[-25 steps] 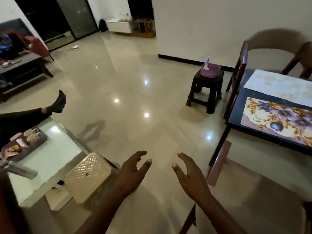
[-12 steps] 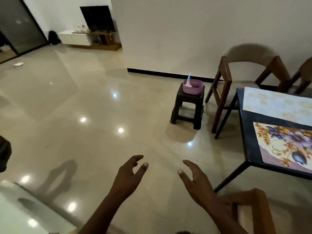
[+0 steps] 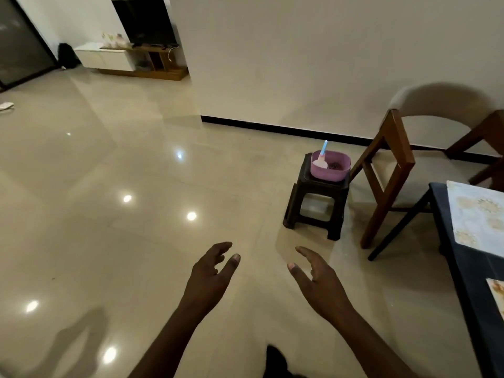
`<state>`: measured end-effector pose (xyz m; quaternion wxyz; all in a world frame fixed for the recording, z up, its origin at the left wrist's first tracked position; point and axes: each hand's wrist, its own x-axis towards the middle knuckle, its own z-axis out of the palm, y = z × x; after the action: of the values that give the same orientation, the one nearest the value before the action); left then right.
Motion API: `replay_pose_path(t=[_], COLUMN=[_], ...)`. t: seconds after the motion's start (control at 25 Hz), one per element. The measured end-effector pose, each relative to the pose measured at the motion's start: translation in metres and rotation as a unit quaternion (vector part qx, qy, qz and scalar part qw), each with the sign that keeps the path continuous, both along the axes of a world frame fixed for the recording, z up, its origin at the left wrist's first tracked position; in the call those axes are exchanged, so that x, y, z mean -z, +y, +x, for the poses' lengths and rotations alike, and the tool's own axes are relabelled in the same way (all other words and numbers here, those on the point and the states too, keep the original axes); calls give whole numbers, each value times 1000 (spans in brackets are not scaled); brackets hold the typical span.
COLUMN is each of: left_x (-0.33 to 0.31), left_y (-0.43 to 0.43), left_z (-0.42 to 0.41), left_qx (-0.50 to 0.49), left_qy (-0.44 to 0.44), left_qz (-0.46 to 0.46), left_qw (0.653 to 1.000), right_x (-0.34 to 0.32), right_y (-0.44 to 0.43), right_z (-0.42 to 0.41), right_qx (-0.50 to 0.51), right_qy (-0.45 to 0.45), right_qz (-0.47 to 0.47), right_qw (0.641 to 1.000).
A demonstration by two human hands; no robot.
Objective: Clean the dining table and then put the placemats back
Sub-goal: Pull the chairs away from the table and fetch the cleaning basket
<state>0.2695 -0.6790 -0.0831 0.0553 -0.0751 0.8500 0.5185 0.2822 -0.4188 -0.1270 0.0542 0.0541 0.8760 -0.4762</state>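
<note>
We hold both hands out in front of us above the glossy floor [image 3: 109,186], touching nothing. The left hand [image 3: 210,274] and the right hand [image 3: 319,279] are empty, with loose, slightly spread fingers and palms turned toward each other, a gap between them.

The dark worktop [image 3: 469,279] of the dining table runs along the right edge of the view, near the right hand but apart from it. A pale placemat [image 3: 477,216] with a faint gold flower pattern lies flat on its far end. Nearer to us, only the corner of a second, more colourful placemat [image 3: 497,298] shows at the frame edge. We can read no lettering on either mat.

A wooden chair [image 3: 392,170] with a pale curved back stands at the far end of the worktop, close to the wall. Just left of it is a low dark stool [image 3: 313,205] carrying a purple tub [image 3: 330,166]. A blue-handled tool [image 3: 321,156] leans in the tub, its handle sticking up above the rim.

Far off at upper left, a dark television [image 3: 144,21] stands over a low white and wood unit [image 3: 109,60]. The small items on that unit are too distant for any label to be made out. A small white object [image 3: 5,105] lies on the floor at the left edge.
</note>
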Motion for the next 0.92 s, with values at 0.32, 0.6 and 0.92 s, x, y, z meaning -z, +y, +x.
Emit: replay_pose_path(t=[0.32,0.6,0.92], left_x=[11,18,17], left_y=[-8,-27,32], left_z=[-233,-484,-774], left_qx=[-3,58,182], left_qy=[-7,-27,-22], left_qz=[14,25,8], left_qw=[1000,998,983], right_x=[3,9,11], right_y=[-17,-28,7], right_z=[-246,-462,-692], right_qx=[-34,42,156], right_qy=[1,-24,-15], right_qz=[27,-17,-30], right_qw=[999,999,987])
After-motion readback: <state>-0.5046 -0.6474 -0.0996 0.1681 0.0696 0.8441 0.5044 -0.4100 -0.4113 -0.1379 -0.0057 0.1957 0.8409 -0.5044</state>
